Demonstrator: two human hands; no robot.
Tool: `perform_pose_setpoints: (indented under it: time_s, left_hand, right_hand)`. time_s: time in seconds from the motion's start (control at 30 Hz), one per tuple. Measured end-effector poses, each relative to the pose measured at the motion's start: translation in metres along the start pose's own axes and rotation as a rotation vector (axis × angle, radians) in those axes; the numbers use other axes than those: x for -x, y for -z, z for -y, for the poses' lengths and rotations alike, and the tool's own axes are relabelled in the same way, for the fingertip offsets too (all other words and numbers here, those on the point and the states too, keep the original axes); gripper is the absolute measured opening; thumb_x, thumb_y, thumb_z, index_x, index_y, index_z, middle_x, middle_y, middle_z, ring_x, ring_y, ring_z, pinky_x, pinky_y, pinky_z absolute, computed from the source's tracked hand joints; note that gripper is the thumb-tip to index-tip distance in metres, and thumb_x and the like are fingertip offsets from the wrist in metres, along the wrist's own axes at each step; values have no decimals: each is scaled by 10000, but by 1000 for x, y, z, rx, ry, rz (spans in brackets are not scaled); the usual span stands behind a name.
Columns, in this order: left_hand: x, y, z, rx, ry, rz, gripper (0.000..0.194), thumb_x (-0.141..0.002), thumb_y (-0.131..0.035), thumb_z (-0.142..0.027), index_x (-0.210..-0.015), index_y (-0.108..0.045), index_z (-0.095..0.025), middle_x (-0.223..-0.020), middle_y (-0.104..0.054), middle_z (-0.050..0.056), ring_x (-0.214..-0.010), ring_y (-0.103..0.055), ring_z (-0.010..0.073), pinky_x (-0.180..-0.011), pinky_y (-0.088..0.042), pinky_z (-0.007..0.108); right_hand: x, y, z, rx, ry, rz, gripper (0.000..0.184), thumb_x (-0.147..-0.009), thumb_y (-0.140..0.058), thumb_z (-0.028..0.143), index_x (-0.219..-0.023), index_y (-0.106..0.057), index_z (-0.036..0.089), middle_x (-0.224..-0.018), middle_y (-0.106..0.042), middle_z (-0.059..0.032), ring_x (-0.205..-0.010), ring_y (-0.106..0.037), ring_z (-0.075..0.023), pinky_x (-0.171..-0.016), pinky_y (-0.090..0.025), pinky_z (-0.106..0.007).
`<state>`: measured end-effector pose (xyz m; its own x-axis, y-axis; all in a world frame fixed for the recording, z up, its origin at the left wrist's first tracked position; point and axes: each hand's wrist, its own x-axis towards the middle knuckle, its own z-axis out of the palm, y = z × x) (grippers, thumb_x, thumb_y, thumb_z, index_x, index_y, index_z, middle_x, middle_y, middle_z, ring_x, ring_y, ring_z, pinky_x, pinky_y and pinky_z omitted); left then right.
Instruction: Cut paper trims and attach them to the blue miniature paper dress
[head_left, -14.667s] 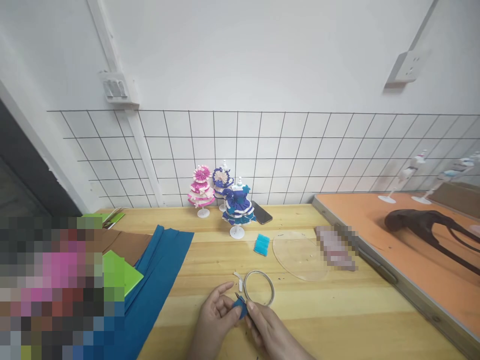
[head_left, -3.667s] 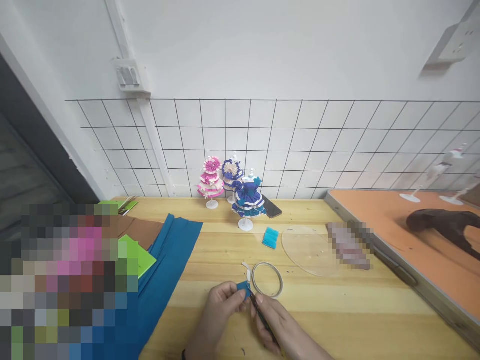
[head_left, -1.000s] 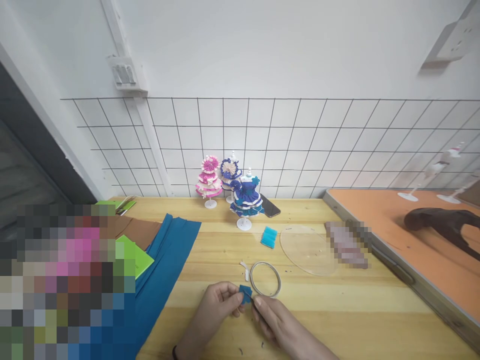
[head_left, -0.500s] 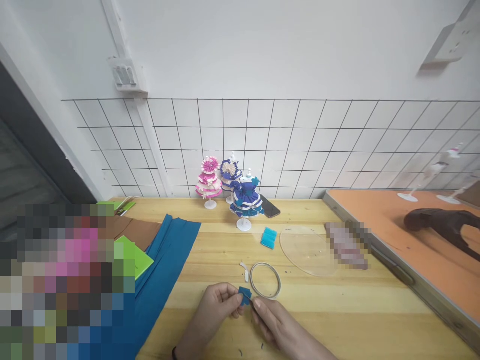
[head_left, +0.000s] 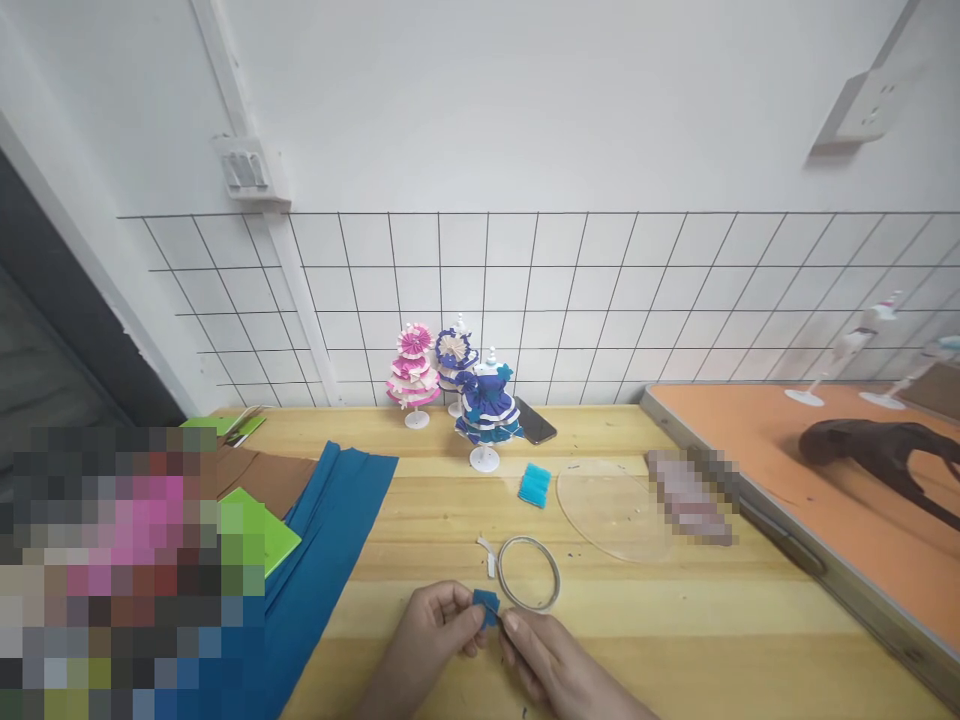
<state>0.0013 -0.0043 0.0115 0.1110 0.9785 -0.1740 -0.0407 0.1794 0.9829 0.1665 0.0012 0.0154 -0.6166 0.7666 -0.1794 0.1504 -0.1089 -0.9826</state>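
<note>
Left hand (head_left: 444,628) is pinching small folded blue fabric piece (head_left: 486,597), right hand (head_left: 546,655) gripping thin dark pointed tool (head_left: 499,618), risking snagged cloth if tip slips.

Bright, even, cool indoor light; lamp itself out of view. White wall (head_left: 555,110) pale, soft shadow under right-hand socket (head_left: 870,105). Faint sheen on counter (head_left: 675,600). Wide-angle stretch toward edges; far-right stands smeared, soft. Coarse pixel blocks over lower left, smaller patch right.
</note>
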Motion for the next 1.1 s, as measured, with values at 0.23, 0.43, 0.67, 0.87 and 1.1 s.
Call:
perform_pose_setpoints:
  time_s: [0.23,0.43,0.67,0.87,1.1]
  left_hand:
    - [2,-2,-2,4,-7,-7,212,-677,-596,-307,-564,-523,-143,-528,-576,9,-518,-490,114,-548,-386,242]
    - [1,-1,1,27,-6,22,234,-665,-614,-337,-575,-506,-149,-527,-578,7,-514,-487,111,-543,-383,237]
    - [1,-2,0,1,4,13,242,-663,-615,-359,-581,-533,-146,-536,-578,2,-518,-492,112,-544,-390,235]
    - [2,-2,-2,-11,31,-23,238,-643,-615,-343,-545,-532,-142,-513,-571,6,-511,-495,122,-541,-399,250]
    - [1,-1,-1,-8,29,-5,243,-648,-611,-349,-548,-545,-137,-516,-589,19,-510,-502,127,-548,-395,256]
  right_hand:
    - [2,0,2,25,1,-31,446,-863,-274,517,-783,-530,161,-653,-382,31,-575,-337,-100,-555,-318,-228]
    - [1,0,7,39,41,-26,454,-871,-267,506,-743,-531,160,-621,-377,39,-567,-334,-96,-575,-324,-223]
    - [-1,0,3,34,36,-6,504,-852,-254,552,-811,-558,152,-626,-363,37,-523,-291,-85,-480,-268,-207]
    - [2,1,5,63,7,-4,518,-837,-251,578,-829,-561,162,-640,-373,32,-544,-325,-96,-511,-308,-214]
    - [3,2,5,69,-2,-31,546,-809,-277,612,-823,-584,161,-622,-390,29,-547,-338,-105,-551,-336,-228]
